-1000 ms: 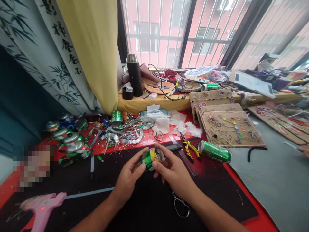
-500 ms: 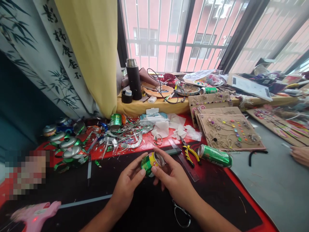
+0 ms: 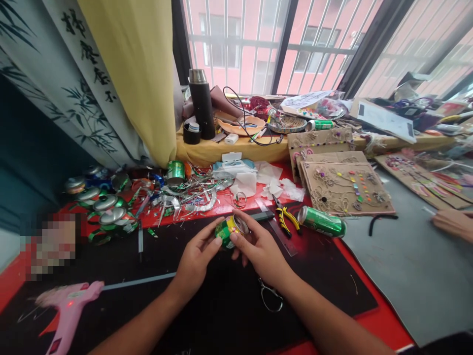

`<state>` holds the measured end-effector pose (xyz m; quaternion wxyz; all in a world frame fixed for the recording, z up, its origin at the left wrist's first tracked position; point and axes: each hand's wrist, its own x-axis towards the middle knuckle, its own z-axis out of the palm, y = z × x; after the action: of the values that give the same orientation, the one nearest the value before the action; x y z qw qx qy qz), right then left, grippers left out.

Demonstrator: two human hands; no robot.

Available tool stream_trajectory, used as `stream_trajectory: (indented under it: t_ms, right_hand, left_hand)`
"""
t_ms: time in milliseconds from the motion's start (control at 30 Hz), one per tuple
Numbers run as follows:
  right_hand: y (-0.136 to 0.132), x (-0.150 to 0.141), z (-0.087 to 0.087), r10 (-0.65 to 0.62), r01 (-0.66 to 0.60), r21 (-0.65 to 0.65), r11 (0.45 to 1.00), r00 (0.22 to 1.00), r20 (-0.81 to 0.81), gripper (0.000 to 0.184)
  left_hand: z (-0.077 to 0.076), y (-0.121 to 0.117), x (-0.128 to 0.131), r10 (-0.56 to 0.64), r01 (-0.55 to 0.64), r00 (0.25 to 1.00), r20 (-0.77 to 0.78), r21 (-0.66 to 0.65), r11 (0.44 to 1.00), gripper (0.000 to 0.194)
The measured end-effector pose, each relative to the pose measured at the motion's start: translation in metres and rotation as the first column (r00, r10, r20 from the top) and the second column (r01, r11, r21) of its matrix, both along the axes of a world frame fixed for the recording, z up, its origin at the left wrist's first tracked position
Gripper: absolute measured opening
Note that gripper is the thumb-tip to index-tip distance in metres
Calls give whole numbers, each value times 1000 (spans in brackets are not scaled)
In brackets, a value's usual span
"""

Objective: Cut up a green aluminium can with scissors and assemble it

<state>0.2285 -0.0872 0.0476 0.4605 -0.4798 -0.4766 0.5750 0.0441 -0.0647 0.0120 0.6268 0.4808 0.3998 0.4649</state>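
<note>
Between my two hands is a short green and yellow cut can (image 3: 226, 232), tilted with its open end to the right. My left hand (image 3: 197, 254) grips its left side, thumb at the front. Fingers of my right hand (image 3: 260, 246) wrap round its right side, the thumb pressed on its lower front. Below my right wrist, partly hidden by the hand, lie scissors (image 3: 271, 298) with a metal handle loop showing. Just beyond the hands are yellow and black pliers (image 3: 287, 220), a clear ruler (image 3: 279, 236) and a dark-handled tool (image 3: 263, 216).
A pink glue gun (image 3: 74, 301) with a long glue stick lies at left. Cut cans (image 3: 111, 215) and metal strips (image 3: 185, 199) are heaped behind. A whole green can (image 3: 322, 221) lies right of the pliers. Another person's hand (image 3: 454, 222) is at the right edge.
The camera view has shifted slightly, bringing more of the glue gun into frame. Both hands keep holding the can with almost the same grip.
</note>
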Motion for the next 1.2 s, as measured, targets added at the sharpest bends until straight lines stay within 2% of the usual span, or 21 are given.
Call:
stream_trajectory:
  t_ms: [267,533,867,1200]
  right_hand:
    - [1,0,-3,0,-1,19,1000,1000,11,74]
    - [0,-2,-4,-5,5,6,1000,1000,27,79]
    - [1,-1,-8,-5,4,34,999,999,46,73]
    - [1,-1,-9,0,-1,21,1000,1000,29,78]
  left_hand:
    - [-2,1,1,2,-2,1000,6,39,999,58]
    - [0,2,1,-1,1,1000,1,23,1000,60]
    - [0,2,3,-8,8,1000,13,21,1000,62]
    - [-8,2,2,-11,10,992,123,10,1000,59]
